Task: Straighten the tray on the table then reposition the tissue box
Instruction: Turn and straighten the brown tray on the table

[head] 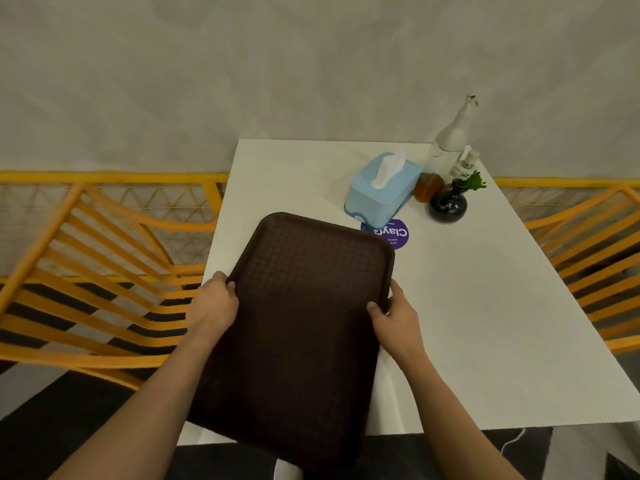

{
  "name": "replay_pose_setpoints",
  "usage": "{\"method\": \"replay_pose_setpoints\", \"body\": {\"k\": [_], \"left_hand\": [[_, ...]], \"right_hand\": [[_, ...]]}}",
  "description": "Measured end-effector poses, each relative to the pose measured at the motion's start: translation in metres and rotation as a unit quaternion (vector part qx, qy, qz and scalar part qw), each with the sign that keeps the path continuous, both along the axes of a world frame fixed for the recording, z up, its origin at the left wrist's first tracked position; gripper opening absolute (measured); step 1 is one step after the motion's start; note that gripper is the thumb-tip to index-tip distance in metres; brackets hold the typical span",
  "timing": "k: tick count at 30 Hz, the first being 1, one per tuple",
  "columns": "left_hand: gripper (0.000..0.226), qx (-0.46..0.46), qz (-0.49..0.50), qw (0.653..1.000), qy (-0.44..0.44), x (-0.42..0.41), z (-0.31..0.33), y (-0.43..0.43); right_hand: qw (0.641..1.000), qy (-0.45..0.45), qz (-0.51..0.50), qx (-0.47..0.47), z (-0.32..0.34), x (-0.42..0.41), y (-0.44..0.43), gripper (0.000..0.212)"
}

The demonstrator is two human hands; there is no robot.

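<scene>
A dark brown plastic tray [301, 327] lies skewed on the white table [485, 323], its near end hanging past the table's front edge. My left hand [213, 306] grips the tray's left rim, thumb on top. On the opposite rim my right hand [398, 315] holds the tray the same way. A light blue tissue box [381, 188] with a white tissue sticking up stands beyond the tray's far right corner, apart from it.
A purple round sticker [394, 233] lies between tray and tissue box. A black vase with a green sprig [448, 204], an amber jar [427, 187] and a clear spray bottle [448, 140] stand at the far right. Orange slatted chairs [97, 271] flank the table.
</scene>
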State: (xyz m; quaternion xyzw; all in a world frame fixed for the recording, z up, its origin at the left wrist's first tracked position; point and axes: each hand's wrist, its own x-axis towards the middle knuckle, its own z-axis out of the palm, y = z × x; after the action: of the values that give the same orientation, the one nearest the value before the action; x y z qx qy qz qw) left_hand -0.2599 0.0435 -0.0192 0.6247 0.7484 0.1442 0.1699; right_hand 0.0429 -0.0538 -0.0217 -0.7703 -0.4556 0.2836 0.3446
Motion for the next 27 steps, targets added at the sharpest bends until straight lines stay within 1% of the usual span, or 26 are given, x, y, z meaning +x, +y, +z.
{"method": "replay_pose_setpoints", "body": {"k": [3, 5, 11, 15, 18, 23, 27], "left_hand": [[0.027, 0.022, 0.047, 0.997, -0.052, -0.006, 0.002, -0.006], [0.028, 0.029, 0.061, 0.996, -0.064, -0.009, 0.005, -0.008], [0.032, -0.001, 0.114, 0.989, -0.095, -0.011, 0.01, 0.0], [0.041, -0.01, 0.111, 0.987, -0.114, -0.009, 0.009, 0.014], [0.04, -0.011, 0.1, 0.989, -0.111, -0.01, 0.009, 0.026], [0.035, -0.002, 0.079, 0.993, -0.091, -0.021, 0.006, 0.039], [0.032, -0.004, 0.038, 0.997, -0.066, -0.033, 0.007, 0.048]], "right_hand": [[0.998, 0.005, 0.042, 0.034, 0.001, 0.003, 0.016, 0.058], [0.997, -0.002, 0.065, 0.04, 0.002, 0.004, 0.032, 0.054], [0.993, -0.051, 0.099, 0.028, -0.006, 0.007, 0.089, 0.04], [0.99, -0.085, 0.115, 0.004, -0.012, 0.012, 0.119, 0.04], [0.989, -0.089, 0.116, -0.007, -0.013, 0.012, 0.134, 0.038], [0.988, -0.1, 0.111, -0.03, -0.016, 0.004, 0.143, 0.042], [0.988, -0.106, 0.102, -0.052, -0.017, -0.004, 0.144, 0.046]]}}
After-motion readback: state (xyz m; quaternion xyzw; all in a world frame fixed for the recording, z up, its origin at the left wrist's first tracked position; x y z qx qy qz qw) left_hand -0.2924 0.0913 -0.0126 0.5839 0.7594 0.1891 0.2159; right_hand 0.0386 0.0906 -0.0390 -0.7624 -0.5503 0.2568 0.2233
